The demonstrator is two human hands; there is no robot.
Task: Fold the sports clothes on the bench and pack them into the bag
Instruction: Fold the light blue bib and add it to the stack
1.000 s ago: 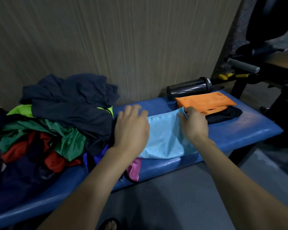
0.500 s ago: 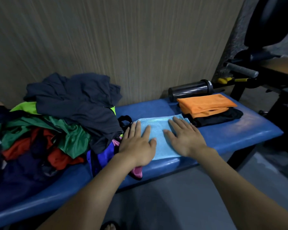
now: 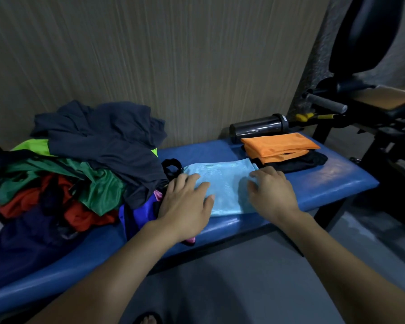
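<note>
Two flat grips [image 3: 187, 202] [image 3: 272, 190] on one light-blue garment [image 3: 225, 181]

Shiny light-blue mesh garment [image 3: 222, 185] lies folded flat mid-way along the padded blue bench [image 3: 337, 181]. Just right of it, a folded orange top [image 3: 278, 146] sits stacked on a folded black one [image 3: 306, 161]. Left end: a jumbled pile of dark navy, green and red sportswear [image 3: 80, 164].
</note>
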